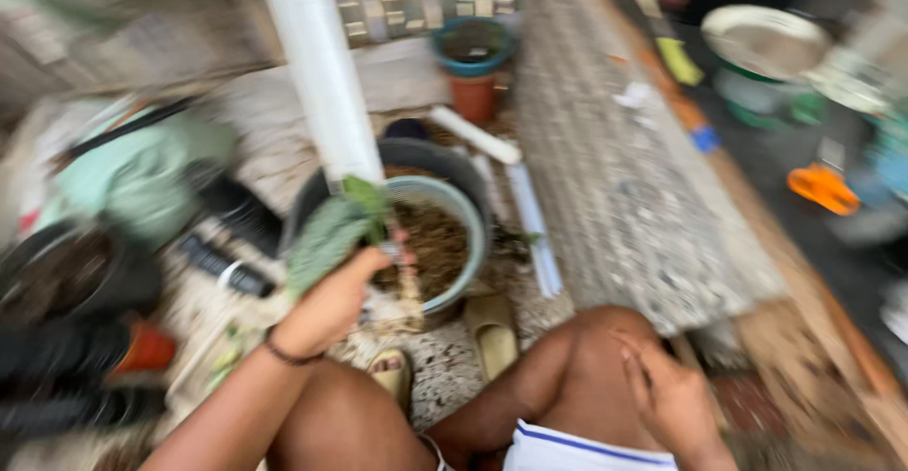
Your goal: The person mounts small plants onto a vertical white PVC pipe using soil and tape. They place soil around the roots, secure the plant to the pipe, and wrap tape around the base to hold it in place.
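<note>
Two hands in view, one busy, one idle. Picture is smeared with motion, so fine detail is unreliable.

Largest first: grey speckled slab [624, 178] runs along the right of the ground, with a white pipe [317, 64] standing upright just behind the pots. Cramped spot; an elbow swung back could knock that pipe.

Black tub [445, 164] sits on the ground, a pale blue-green pot [465, 235] of dark soil nested inside it. Pot rests against the tub's near side and looks slightly tilted; a hard push down could tip it and spill soil over the sandals [492, 329] just below.

Plant [331, 230]: leafy green top, pale root end hanging below the fist, held over the pot's near rim, not yet in the soil.

Left hand [331, 305] is clenched round the plant's stem, dark band at the wrist. My guess is the grip is tight; squeezing or twisting could snap the stem or strip the root.

Right hand [667, 395] rests flat on the right thigh, fingers loose, holding nothing. With it idle, nothing steadies the pot.

Small terracotta pot [473, 97] stands further back, well apart.
</note>
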